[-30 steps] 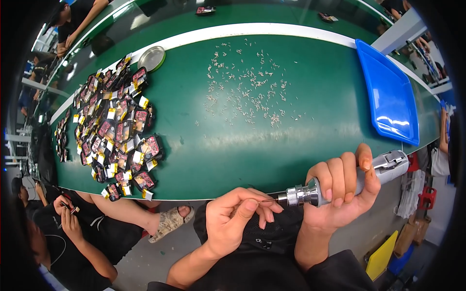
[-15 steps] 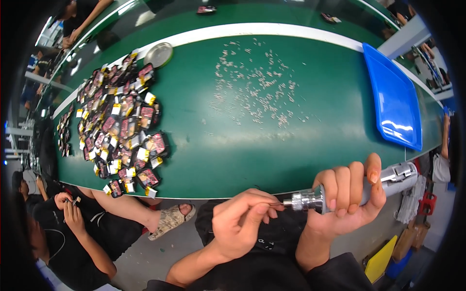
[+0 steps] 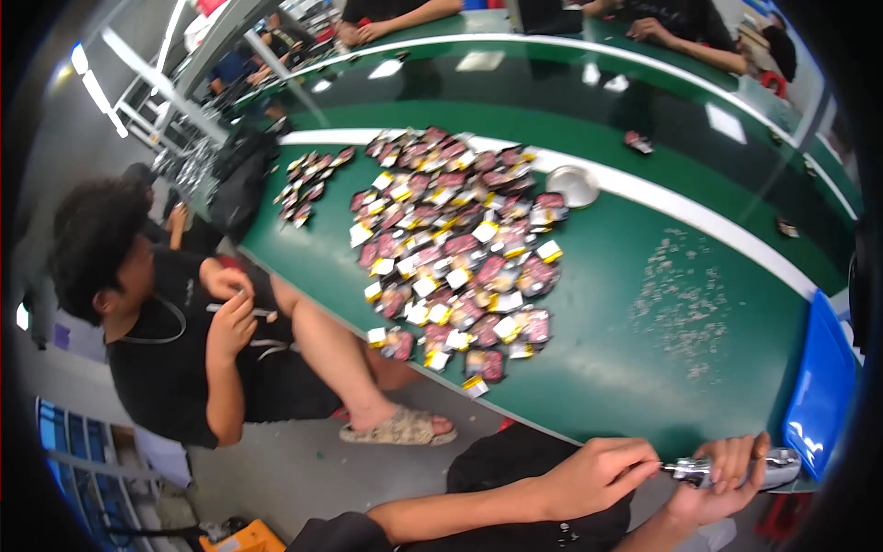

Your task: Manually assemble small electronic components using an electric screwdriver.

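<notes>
Screwdriver [image 3: 780,466], right grip [image 3: 722,488] around it, left grip [image 3: 593,474] pinching bit [image 3: 665,467], bare table edge [image 3: 547,417] alongside

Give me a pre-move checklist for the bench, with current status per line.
1. Right hand wrapped around the silver tool: ok.
2. Left hand pinched at the tool tip: ok.
3. Tip straight and undamaged: cannot tell, too small and blurred.
4. Small pale pieces contained: not ok, scattered loose on the green table.
5. Pile of small devices apart from the pale pieces: ok, bare tabletop between.
6. Tool running or stopped: cannot tell.
</notes>
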Action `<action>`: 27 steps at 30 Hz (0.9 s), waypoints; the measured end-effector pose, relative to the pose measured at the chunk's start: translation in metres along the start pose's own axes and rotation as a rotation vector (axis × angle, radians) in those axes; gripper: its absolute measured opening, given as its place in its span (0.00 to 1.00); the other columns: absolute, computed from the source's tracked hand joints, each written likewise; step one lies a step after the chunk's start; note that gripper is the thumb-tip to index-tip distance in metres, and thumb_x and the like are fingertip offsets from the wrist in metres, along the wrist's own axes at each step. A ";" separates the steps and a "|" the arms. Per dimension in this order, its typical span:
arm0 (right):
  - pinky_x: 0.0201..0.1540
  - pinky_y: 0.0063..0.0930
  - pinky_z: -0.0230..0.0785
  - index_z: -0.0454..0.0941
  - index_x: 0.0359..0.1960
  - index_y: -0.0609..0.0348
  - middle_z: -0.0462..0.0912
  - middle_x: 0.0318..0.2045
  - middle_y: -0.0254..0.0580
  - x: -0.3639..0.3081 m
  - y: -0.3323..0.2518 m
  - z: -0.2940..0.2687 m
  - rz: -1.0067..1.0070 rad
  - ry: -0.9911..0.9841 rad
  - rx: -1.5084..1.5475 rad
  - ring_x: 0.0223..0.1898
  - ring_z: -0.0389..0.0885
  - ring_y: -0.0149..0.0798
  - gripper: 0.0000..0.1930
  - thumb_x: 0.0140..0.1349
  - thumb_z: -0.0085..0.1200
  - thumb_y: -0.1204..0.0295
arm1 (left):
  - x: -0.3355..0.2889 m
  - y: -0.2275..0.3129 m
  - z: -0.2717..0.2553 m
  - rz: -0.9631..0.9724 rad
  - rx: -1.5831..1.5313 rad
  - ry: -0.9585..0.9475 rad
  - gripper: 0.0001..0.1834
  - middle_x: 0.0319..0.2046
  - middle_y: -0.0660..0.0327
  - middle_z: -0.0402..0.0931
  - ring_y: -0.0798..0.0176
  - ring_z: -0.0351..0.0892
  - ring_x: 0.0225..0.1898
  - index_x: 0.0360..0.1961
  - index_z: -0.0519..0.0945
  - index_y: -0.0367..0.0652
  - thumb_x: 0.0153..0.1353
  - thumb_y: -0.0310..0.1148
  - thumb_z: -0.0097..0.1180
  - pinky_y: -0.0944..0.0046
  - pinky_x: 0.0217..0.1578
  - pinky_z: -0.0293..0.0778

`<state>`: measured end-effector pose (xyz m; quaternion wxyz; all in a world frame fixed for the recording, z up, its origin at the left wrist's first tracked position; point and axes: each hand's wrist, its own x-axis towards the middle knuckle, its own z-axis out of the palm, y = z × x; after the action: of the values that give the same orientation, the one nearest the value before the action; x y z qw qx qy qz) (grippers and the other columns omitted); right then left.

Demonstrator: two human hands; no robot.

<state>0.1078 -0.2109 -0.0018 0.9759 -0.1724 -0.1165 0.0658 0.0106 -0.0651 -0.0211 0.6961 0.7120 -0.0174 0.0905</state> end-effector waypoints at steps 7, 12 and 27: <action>0.21 0.23 0.57 0.64 0.35 0.60 0.57 0.12 0.29 0.007 0.016 -0.001 0.037 0.143 0.069 0.12 0.56 0.25 0.05 0.67 0.41 0.72 | 0.046 0.041 -0.049 0.143 0.479 0.164 0.11 0.34 0.51 0.80 0.54 0.79 0.32 0.40 0.80 0.33 0.56 0.24 0.60 0.62 0.35 0.77; 0.19 0.24 0.58 0.65 0.33 0.58 0.58 0.10 0.30 0.004 0.024 0.000 0.085 0.252 0.007 0.11 0.57 0.26 0.04 0.63 0.42 0.72 | 0.178 0.048 -0.116 0.053 1.039 0.136 0.11 0.22 0.52 0.77 0.46 0.78 0.28 0.25 0.76 0.34 0.59 0.32 0.54 0.55 0.29 0.73; 0.24 0.25 0.54 0.73 0.35 0.60 0.60 0.14 0.31 0.000 0.035 -0.002 0.305 0.091 0.004 0.16 0.58 0.28 0.05 0.60 0.49 0.73 | 0.345 -0.062 -0.173 -0.045 1.562 0.323 0.09 0.41 0.47 0.77 0.49 0.75 0.46 0.30 0.84 0.36 0.45 0.26 0.59 0.58 0.43 0.78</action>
<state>0.1054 -0.1789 -0.0160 0.9592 -0.1890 -0.0442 0.2057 0.3410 0.1437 -0.0269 -0.0087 0.9722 0.1664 0.1646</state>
